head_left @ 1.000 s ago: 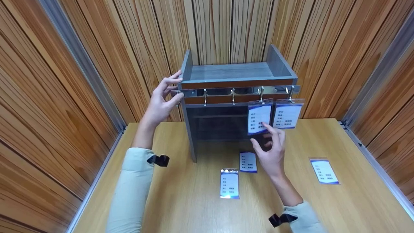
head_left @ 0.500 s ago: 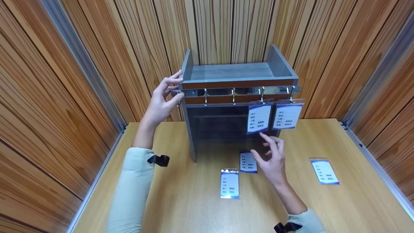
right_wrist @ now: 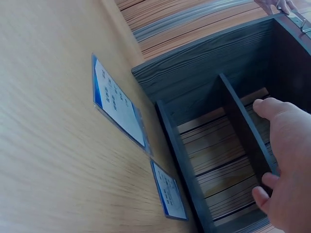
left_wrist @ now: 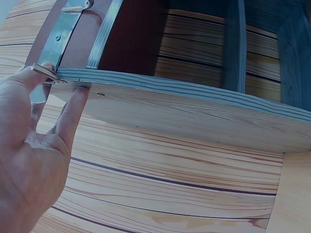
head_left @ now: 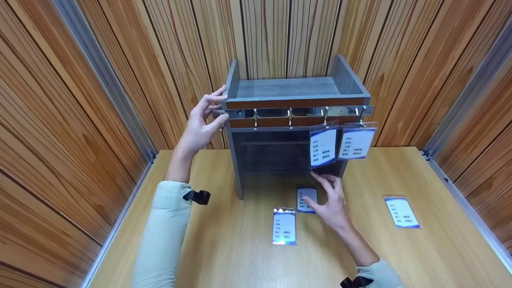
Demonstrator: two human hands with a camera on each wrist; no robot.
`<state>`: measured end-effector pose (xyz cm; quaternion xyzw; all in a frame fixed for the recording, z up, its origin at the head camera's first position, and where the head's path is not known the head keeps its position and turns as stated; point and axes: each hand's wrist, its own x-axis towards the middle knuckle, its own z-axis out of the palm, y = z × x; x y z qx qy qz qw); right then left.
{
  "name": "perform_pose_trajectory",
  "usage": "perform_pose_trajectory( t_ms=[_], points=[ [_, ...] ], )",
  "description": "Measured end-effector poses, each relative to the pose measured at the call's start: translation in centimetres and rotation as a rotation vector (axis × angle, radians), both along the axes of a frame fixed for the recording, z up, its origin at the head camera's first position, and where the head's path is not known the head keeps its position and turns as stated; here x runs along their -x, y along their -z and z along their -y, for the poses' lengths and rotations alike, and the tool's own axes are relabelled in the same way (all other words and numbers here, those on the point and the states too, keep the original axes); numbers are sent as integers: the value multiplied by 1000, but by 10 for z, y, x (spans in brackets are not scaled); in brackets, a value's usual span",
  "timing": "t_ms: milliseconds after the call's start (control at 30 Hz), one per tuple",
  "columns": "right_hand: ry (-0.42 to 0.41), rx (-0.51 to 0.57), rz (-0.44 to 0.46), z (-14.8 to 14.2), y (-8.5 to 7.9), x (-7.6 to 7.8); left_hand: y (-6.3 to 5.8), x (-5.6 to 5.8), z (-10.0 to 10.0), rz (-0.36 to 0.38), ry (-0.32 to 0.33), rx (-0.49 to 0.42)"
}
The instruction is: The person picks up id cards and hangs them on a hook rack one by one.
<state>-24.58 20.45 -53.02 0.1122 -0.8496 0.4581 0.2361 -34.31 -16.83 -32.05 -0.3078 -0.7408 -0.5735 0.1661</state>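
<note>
My left hand (head_left: pixel 202 122) grips the front left corner of a grey wooden shelf (head_left: pixel 286 88), thumb at the end of the metal hook rail (head_left: pixel 272 113) and fingers along the side panel. In the left wrist view, the thumb lies by a hook (left_wrist: pixel 46 73). Two badge cards in clear sleeves hang from the right hooks; the inner badge card (head_left: pixel 323 147) is tilted beside the outer badge card (head_left: pixel 357 143). Just below the inner one, my right hand (head_left: pixel 333 204) is spread and holds nothing, index fingertip near its lower edge.
On the wooden table (head_left: pixel 224 248) lie a badge card (head_left: pixel 284 227) in front, another badge card (head_left: pixel 306 196) partly under my right thumb, and a third badge card (head_left: pixel 401 211) to the right. Two middle hooks carry nothing. Wood-panelled walls (head_left: pixel 60 120) enclose the table.
My right hand has moved down and slightly left, away from the inner hanging card, which has swung a little. My left hand has stayed on the shelf corner.
</note>
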Motion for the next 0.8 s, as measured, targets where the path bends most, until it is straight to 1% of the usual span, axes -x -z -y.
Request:
perform_pose_trajectory(
  t_ms=[267, 433, 733, 800],
  points=[
    [-22, -43, 114, -1, 9, 6, 0, -1, -1, 2, -2, -15],
    [-16, -72, 198, -1, 15, 11, 1, 0, -1, 2, -3, -9],
    [7, -109, 309, 0, 24, 20, 0, 1, -1, -14, 1, 1],
    [11, -119, 316, 0, 27, 22, 1, 1, 0, -11, 0, 0]
  ],
)
